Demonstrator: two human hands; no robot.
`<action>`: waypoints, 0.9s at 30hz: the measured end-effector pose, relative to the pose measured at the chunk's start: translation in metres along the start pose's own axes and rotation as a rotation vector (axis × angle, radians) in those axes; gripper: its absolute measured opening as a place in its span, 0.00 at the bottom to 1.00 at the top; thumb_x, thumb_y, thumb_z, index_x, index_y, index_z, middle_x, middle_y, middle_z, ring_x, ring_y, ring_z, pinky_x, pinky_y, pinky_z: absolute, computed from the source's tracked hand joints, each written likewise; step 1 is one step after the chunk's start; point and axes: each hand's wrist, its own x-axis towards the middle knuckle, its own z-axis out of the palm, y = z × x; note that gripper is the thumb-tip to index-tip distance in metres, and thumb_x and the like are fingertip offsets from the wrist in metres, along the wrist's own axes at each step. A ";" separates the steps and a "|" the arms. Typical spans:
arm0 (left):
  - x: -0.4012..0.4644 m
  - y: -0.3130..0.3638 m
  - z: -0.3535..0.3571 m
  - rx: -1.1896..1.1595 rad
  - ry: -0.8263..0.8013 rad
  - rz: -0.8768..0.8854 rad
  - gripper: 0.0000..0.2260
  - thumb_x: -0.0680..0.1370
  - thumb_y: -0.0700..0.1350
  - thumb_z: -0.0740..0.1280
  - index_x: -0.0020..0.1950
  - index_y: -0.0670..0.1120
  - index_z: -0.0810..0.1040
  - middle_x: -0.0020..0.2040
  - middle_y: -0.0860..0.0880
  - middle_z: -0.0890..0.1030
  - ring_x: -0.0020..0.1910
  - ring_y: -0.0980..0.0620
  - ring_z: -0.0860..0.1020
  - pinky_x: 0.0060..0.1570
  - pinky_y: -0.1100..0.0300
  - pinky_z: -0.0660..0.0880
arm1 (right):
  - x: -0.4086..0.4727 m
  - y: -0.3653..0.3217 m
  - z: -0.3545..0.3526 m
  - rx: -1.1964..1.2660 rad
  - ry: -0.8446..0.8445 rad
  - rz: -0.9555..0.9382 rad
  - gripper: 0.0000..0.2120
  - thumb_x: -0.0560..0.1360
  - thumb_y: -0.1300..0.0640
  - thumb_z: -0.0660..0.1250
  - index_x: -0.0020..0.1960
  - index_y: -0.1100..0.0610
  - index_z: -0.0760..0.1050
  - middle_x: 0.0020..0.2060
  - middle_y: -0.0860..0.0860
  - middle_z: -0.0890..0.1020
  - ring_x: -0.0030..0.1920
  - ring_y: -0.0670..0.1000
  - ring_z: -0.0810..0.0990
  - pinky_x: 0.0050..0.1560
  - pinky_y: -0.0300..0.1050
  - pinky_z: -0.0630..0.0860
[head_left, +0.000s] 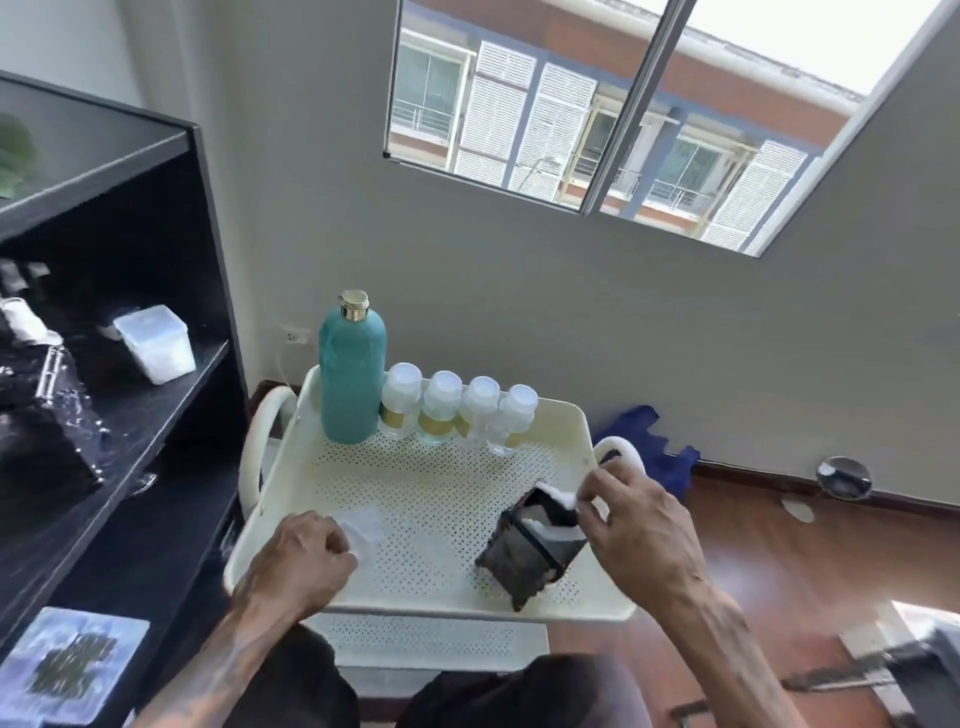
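On the cream perforated tray (415, 483) in the lower middle of the frame, the right hand (639, 525) pinches in its grip a white wad (558, 496) at the top of a tilted dark box (535, 545), while the left hand (298, 561), lower left, has its grip curled on a clear plastic piece (363, 525).

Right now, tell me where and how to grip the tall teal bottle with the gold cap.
Grip the tall teal bottle around its straight middle, coming from the front-left. It stands upright in the back left corner of the cream perforated tray, four small white-lidded jars crowd its right side, and the narrow gold cap likely offers less hold.
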 end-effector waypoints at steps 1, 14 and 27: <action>-0.001 0.001 -0.002 -0.011 0.003 -0.004 0.02 0.74 0.50 0.67 0.42 0.53 0.77 0.46 0.58 0.78 0.49 0.56 0.76 0.49 0.57 0.76 | 0.006 0.001 0.004 -0.076 -0.102 -0.010 0.07 0.78 0.52 0.62 0.47 0.51 0.78 0.49 0.44 0.78 0.43 0.49 0.78 0.39 0.44 0.72; -0.010 0.015 -0.009 -0.214 0.306 -0.106 0.03 0.80 0.46 0.61 0.47 0.49 0.69 0.33 0.53 0.77 0.29 0.59 0.74 0.22 0.67 0.62 | 0.045 -0.019 0.023 -0.326 -0.752 0.008 0.14 0.74 0.62 0.61 0.47 0.48 0.83 0.42 0.46 0.84 0.38 0.47 0.83 0.34 0.39 0.77; -0.011 0.017 -0.010 -0.271 0.430 -0.125 0.03 0.79 0.45 0.62 0.50 0.51 0.69 0.36 0.52 0.78 0.32 0.51 0.75 0.29 0.55 0.70 | 0.070 -0.143 0.152 0.303 -0.497 -0.291 0.25 0.79 0.54 0.62 0.74 0.43 0.62 0.72 0.49 0.68 0.67 0.53 0.72 0.68 0.53 0.69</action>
